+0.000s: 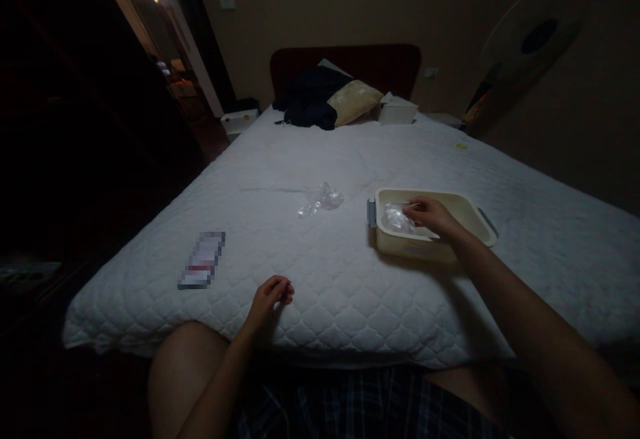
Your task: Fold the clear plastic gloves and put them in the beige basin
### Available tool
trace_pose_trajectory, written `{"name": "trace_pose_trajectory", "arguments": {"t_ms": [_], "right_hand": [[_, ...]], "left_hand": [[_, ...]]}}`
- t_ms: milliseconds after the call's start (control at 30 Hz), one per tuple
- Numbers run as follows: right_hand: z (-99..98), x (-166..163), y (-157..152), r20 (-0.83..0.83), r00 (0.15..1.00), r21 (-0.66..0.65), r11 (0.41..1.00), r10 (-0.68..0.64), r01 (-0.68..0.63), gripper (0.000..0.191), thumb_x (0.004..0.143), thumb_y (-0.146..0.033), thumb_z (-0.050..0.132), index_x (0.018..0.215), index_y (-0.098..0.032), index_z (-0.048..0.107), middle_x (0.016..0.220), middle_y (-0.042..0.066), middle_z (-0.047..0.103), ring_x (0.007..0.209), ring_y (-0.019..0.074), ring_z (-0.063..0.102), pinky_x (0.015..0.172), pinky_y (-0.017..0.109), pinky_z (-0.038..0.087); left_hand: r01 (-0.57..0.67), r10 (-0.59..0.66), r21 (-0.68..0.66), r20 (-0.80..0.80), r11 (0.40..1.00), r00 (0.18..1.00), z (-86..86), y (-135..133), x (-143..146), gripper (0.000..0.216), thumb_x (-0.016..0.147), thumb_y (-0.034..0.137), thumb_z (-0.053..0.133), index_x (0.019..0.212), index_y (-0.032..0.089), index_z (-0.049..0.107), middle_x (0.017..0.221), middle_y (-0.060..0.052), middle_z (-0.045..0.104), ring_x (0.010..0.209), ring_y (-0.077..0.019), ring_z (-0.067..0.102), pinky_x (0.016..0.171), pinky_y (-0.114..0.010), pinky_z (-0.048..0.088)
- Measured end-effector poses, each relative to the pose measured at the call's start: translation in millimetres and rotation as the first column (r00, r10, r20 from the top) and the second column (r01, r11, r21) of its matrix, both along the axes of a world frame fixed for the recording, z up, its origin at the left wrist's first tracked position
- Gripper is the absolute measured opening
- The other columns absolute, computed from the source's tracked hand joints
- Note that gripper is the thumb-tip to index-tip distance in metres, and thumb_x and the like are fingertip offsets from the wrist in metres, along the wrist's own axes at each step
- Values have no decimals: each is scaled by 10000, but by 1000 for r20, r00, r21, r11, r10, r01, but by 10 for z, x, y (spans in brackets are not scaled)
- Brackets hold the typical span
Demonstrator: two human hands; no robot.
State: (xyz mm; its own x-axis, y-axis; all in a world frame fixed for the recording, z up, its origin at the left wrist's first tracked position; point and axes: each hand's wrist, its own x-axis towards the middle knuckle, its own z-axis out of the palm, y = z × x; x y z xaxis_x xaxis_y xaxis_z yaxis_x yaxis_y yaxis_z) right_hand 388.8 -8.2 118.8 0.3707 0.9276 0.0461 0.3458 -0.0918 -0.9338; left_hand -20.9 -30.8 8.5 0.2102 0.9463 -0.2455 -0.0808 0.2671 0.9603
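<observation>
My right hand (431,216) reaches into a cream plastic storage box (407,247) with grey side latches, which stands on the bed without a lid on it. Its fingers pinch a clear plastic bag (399,218) inside the box's left end. Near the front edge of the bed, my left hand (273,292) rests with loosely curled fingers and no visible thing in them. Between the hands and farther back lies a crumpled clear plastic wrapper (323,199), touched by neither hand.
A blurred-out phone-like slab (203,260) lies on the white quilted bedspread (340,306) at left. Dark clothing (313,96), a beige pillow (355,101) and a white box (399,111) sit by the headboard (390,66). A fan (540,36) stands at right.
</observation>
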Motion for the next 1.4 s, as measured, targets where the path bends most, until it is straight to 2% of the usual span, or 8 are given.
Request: {"name": "trace_pose_trajectory", "arguments": {"t_ms": [167, 300, 467, 567, 733, 967, 1200, 1400], "right_hand": [[-109, 13, 59, 312, 950, -94, 995, 11, 19, 421, 643, -334, 681, 987, -158, 513, 765, 53, 602, 580, 152, 572, 511, 282, 475], [-138, 49, 46, 616, 787, 70, 998, -45, 2, 562, 630, -378, 677, 1105, -159, 471, 962, 116, 566, 773, 229, 579, 680, 383, 487], [-49, 51, 16, 783, 619, 213, 962, -63, -172, 312, 683, -332, 607, 965, -202, 571, 994, 106, 527, 983, 278, 510, 863, 432, 408], [39, 8, -11, 808, 588, 146, 950, 47, -277, 213, 721, -332, 564, 880, -196, 603, 924, 94, 557, 922, 257, 533, 848, 407, 409], [66, -78, 9, 788, 553, -69, 931, 270, -357, 293, 743, -422, 557, 864, -161, 613, 867, 94, 597, 801, 217, 563, 720, 324, 434], [-54, -140, 239, 775, 458, -326, 896, 435, -300, 253, 732, -371, 558, 832, -145, 613, 819, 90, 618, 717, 187, 564, 613, 267, 397], [-333, -159, 458, 699, 505, -439, 861, 506, -255, 59, 673, -204, 568, 695, -208, 623, 734, 87, 650, 617, 191, 563, 560, 296, 387], [-464, -130, 528, 642, 520, -535, 815, 564, -223, 79, 677, -195, 557, 611, -213, 597, 734, 98, 661, 592, 196, 564, 538, 308, 387]], "left_hand": [[17, -18, 6, 13, 1000, 1000, -14, -4, 0, 278, 682, 423, 635, 726, 157, 570, 684, -11, 607, 588, -104, 542, 595, -226, 423], [16, -16, 7, 12, 1000, 1000, -30, 1, -6, 264, 697, 412, 626, 726, 156, 568, 686, -14, 603, 592, -103, 543, 597, -224, 421], [29, -29, 16, 8, 999, 1000, -48, 11, -20, 264, 705, 408, 623, 729, 150, 572, 694, -22, 601, 608, -108, 546, 610, -229, 429], [33, -33, 9, 15, 999, 999, -58, 9, -21, 262, 700, 405, 630, 726, 151, 573, 693, -21, 600, 621, -106, 544, 621, -226, 434], [2, -2, 2, 30, 1000, 1000, -50, -7, -2, 253, 700, 400, 630, 720, 154, 575, 682, -15, 597, 620, -98, 535, 622, -217, 433], [21, -21, 11, 14, 1000, 1000, -75, 12, -13, 268, 692, 412, 632, 724, 151, 580, 675, -19, 598, 601, -102, 535, 601, -221, 430], [35, -35, -7, 25, 999, 999, -120, 26, -31, 269, 691, 415, 635, 732, 154, 584, 687, -27, 606, 592, -100, 534, 606, -229, 430], [20, -20, -17, 24, 1000, 1000, -87, 1, -15, 256, 698, 410, 629, 731, 161, 582, 690, -19, 605, 593, -92, 528, 617, -225, 429]]}}
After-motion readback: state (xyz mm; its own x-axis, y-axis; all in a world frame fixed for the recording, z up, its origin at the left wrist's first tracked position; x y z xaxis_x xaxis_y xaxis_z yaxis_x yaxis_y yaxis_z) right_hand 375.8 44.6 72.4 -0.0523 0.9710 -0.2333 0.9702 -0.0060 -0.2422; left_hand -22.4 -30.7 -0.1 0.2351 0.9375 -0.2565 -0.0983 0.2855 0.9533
